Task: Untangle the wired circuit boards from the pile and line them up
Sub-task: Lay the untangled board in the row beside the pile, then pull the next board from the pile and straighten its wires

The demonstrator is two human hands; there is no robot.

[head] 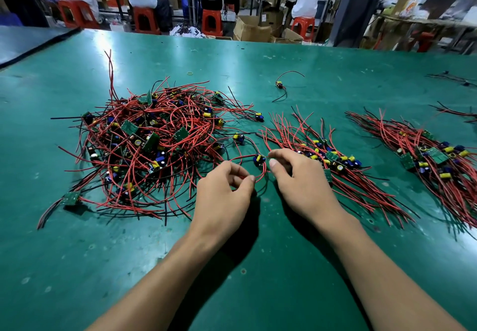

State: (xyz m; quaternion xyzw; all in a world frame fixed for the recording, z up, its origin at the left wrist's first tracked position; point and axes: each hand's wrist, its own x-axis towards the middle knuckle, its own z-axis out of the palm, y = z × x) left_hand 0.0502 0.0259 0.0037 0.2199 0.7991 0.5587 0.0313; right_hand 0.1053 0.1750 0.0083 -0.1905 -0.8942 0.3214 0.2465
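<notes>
Nearest, the left hand (224,191) pinches a looping red wire (262,174) between thumb and curled fingers. Just beside it, the right hand (296,181) pinches the same piece right next to its small circuit board (259,159), which sits between the two hands, just above the green table (258,266). To the left lies the tangled pile (152,144) of boards and wires; to the right are a lined-up row (333,160) and a second row (436,155). Farther back sit a lone wired board (279,84) and a rubber band (190,73).
</notes>
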